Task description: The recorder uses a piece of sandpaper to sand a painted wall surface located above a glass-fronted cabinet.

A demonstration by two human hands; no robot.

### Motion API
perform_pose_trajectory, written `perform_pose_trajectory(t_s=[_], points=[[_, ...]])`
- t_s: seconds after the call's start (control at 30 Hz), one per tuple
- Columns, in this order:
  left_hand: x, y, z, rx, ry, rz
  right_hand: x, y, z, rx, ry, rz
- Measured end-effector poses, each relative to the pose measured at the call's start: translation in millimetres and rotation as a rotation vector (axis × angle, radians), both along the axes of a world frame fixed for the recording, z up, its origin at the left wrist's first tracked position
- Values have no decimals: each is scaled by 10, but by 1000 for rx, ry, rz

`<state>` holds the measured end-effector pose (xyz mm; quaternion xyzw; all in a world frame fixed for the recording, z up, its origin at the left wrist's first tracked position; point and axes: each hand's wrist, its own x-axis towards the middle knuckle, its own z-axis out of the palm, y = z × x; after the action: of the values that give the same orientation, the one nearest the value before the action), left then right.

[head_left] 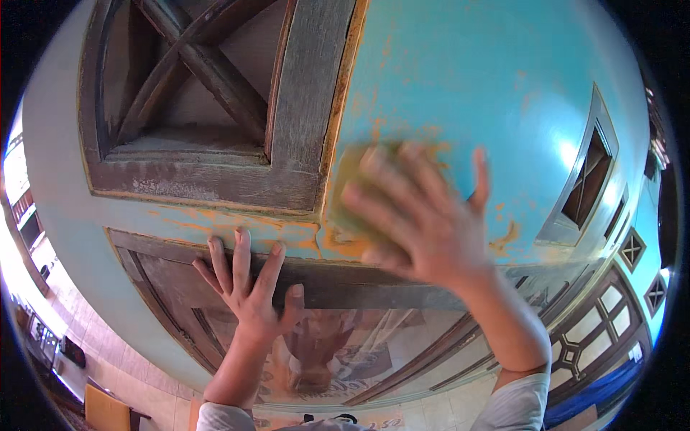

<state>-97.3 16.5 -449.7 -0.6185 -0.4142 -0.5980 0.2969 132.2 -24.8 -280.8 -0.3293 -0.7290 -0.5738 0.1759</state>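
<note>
My right hand (424,215) presses a yellowish sanding pad (359,190) flat against the turquoise wall (489,93), fingers spread; my left hand (248,284) rests open on the wooden window frame (345,284), its grip empty.

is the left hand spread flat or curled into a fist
Spread flat: the left hand has its fingers splayed, palm against the wooden door frame.

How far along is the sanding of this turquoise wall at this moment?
Done: orange patches where paint is worn off run along the strip under the vent frame. In hand: the right hand presses a yellowish pad, motion-blurred, on the turquoise wall; the left hand is spread flat on the window frame below. Left: most paint above and to the right is intact.
</note>
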Motion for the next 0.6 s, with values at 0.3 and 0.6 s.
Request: perform_pose_trajectory(t_s=[0.3,0.6], points=[[-56,23,-55,1,-41,-15,-125,22,-217,-261,-108,175],[-64,39,-57,2,-56,2,-156,13,-99,-185,-97,126]])
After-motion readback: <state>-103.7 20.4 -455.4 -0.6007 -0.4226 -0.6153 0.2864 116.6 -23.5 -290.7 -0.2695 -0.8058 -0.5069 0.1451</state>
